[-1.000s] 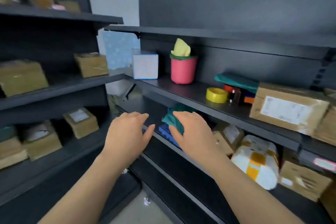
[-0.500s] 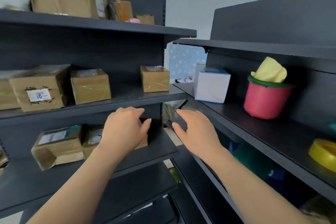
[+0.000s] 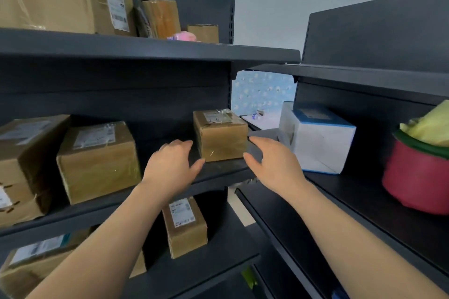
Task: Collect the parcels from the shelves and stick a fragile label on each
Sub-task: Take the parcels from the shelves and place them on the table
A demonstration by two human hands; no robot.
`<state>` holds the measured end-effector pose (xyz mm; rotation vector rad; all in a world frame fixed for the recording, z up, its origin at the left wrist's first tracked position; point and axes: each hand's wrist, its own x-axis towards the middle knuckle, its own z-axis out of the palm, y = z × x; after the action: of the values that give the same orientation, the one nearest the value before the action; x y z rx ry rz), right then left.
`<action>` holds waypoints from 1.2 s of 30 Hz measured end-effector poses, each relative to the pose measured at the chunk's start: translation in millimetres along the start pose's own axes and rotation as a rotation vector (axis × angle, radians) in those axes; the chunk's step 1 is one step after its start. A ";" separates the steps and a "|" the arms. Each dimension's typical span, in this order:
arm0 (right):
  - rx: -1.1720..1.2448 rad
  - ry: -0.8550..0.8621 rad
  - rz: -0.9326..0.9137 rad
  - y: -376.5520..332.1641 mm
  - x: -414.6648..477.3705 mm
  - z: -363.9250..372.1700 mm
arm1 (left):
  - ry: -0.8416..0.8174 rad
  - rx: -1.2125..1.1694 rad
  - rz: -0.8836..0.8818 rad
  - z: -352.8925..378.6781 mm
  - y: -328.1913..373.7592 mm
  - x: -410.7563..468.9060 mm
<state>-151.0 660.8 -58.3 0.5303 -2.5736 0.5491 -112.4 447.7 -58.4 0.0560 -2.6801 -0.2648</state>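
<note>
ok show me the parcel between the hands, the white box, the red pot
parcel (image 3: 223, 143), head view, front face
white box (image 3: 323, 149), head view, front face
red pot (image 3: 418, 177), head view, outer wall

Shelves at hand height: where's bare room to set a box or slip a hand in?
Free: gap between the small parcel and the larger parcel, where the left hand reaches; right shelf between white box and red bucket. Crowded: larger parcel close beside far-left parcel.
</note>
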 end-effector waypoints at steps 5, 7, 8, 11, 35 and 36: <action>0.091 -0.041 0.038 25.3 55.7 19.1 | -0.077 -0.066 -0.063 19.7 -3.3 55.2; 0.107 -0.074 0.036 35.5 77.1 28.3 | -0.101 -0.118 -0.100 27.2 -1.1 71.1; 0.119 -0.095 0.032 40.4 87.4 32.8 | -0.113 -0.145 -0.115 32.0 -0.1 78.6; 0.170 -0.186 -0.002 53.4 114.5 46.9 | -0.127 -0.238 -0.123 47.4 1.6 97.5; 0.216 0.037 0.134 44.0 7.0 -6.2 | -0.010 -0.559 0.176 46.9 41.4 46.6; 0.208 0.058 0.167 39.5 -8.2 -10.7 | -0.027 -0.578 0.215 44.6 44.1 38.1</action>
<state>-158.3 701.4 -64.9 0.3621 -2.5340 0.8832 -165.9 495.7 -72.9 -0.4093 -2.5017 -0.9548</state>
